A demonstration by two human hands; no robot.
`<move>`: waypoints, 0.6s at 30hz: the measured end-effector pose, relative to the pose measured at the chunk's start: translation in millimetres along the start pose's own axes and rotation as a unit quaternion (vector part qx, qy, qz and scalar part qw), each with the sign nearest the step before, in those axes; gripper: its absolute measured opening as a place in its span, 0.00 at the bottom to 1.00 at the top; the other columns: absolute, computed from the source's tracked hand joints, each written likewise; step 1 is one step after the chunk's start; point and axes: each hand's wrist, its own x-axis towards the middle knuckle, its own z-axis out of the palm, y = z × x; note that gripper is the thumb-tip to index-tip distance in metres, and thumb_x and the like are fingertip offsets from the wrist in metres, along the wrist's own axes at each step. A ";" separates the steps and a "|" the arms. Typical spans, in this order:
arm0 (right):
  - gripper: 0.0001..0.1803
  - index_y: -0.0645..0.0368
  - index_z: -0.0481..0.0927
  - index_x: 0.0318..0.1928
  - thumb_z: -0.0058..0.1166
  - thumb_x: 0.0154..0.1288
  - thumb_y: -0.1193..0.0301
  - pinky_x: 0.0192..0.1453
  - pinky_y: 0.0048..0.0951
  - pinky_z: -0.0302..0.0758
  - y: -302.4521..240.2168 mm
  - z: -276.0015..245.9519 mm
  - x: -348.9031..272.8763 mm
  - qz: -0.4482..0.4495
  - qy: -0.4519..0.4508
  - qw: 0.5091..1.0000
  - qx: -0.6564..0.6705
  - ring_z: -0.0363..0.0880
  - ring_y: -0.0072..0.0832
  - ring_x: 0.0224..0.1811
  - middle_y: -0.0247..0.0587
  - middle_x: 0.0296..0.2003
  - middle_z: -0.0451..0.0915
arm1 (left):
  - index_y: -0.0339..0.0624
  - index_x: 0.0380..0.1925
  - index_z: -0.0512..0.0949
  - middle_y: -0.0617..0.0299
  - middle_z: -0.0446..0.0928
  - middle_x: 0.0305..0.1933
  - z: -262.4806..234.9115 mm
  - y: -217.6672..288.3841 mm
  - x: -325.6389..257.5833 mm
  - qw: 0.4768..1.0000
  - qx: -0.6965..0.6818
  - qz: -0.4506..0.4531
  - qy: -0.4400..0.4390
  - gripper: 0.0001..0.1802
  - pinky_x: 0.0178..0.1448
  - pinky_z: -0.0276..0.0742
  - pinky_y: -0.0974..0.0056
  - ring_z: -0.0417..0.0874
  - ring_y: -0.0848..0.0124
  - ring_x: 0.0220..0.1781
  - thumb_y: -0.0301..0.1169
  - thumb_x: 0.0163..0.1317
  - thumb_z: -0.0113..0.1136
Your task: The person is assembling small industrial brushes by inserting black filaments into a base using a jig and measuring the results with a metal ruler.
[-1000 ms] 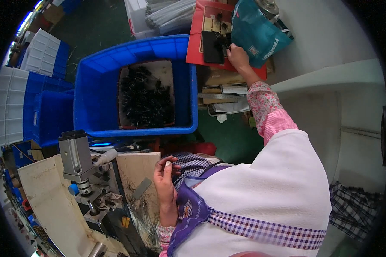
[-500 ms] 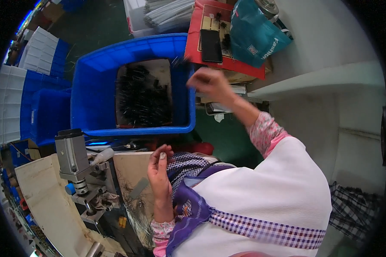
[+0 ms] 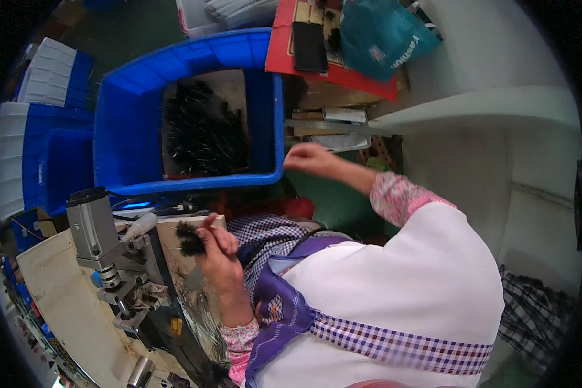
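My left hand [image 3: 221, 256] grips a small black bristle brush [image 3: 191, 240] between thumb and fingers, above the worktable beside the machine. Thin wire-like strands [image 3: 204, 317] lie on the table below that wrist. Just off the right side of a large blue bin [image 3: 277, 123] is my right hand [image 3: 306, 158], its fingers curled in and no object showing in them. Inside the bin, a heap of black bristly brushes [image 3: 207, 132] with shiny wire stems lies on a light-coloured sheet.
A grey metal machine [image 3: 94, 226] with a clamp stands left of my left hand. Beyond the bin's right side, a red cardboard piece [image 3: 375, 85] bears a black phone [image 3: 309, 47] and a teal bag [image 3: 385, 39]. White and blue crates [image 3: 58, 71] stand far left.
A dark bristly thing seen near the bin's right rim is gone from there. My right hand has drawn back toward me. My left hand has shifted left and now holds a brush.
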 end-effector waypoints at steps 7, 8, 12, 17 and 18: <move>0.13 0.64 0.77 0.42 0.50 0.59 0.69 0.48 0.39 0.72 101.8 -145.6 -25.1 0.092 0.313 0.873 -0.362 0.77 0.45 0.44 0.52 0.39 0.78 | 0.34 0.62 0.60 0.69 0.61 0.30 1.4 -6.1 -13.8 0.992 0.098 -0.027 0.078 0.24 0.29 0.60 0.77 0.60 0.81 0.28 0.33 0.70 0.43; 0.15 0.64 0.77 0.44 0.50 0.59 0.68 0.49 0.41 0.72 116.8 -155.5 -24.0 0.069 0.286 0.849 -0.439 0.76 0.46 0.46 0.53 0.41 0.78 | 0.34 0.63 0.59 0.68 0.62 0.28 -0.4 -7.8 -15.8 0.991 0.084 -0.034 0.094 0.24 0.28 0.60 0.76 0.60 0.82 0.25 0.33 0.70 0.42; 0.17 0.64 0.75 0.47 0.49 0.60 0.68 0.51 0.44 0.71 159.9 -159.1 -14.5 0.137 0.195 0.816 -0.527 0.74 0.49 0.48 0.55 0.45 0.76 | 0.36 0.59 0.63 0.68 0.61 0.22 -5.6 -2.1 -21.8 0.994 0.031 -0.048 0.089 0.21 0.24 0.56 0.75 0.56 0.81 0.19 0.35 0.70 0.43; 0.16 0.51 0.76 0.47 0.37 0.64 0.64 0.49 0.46 0.74 189.3 -164.3 -2.1 0.220 0.091 0.764 -0.599 0.75 0.48 0.47 0.52 0.44 0.75 | 0.39 0.47 0.67 0.66 0.64 0.30 -26.3 0.2 -30.2 0.991 -0.081 -0.013 0.106 0.12 0.25 0.56 0.74 0.59 0.79 0.24 0.34 0.71 0.41; 0.15 0.51 0.76 0.47 0.40 0.62 0.65 0.48 0.45 0.74 179.4 -165.5 -9.4 0.161 0.084 0.743 -0.644 0.76 0.46 0.46 0.50 0.43 0.76 | 0.39 0.48 0.67 0.65 0.65 0.34 -23.0 5.8 -28.4 0.990 -0.075 -0.018 0.120 0.11 0.29 0.60 0.74 0.63 0.78 0.28 0.32 0.70 0.42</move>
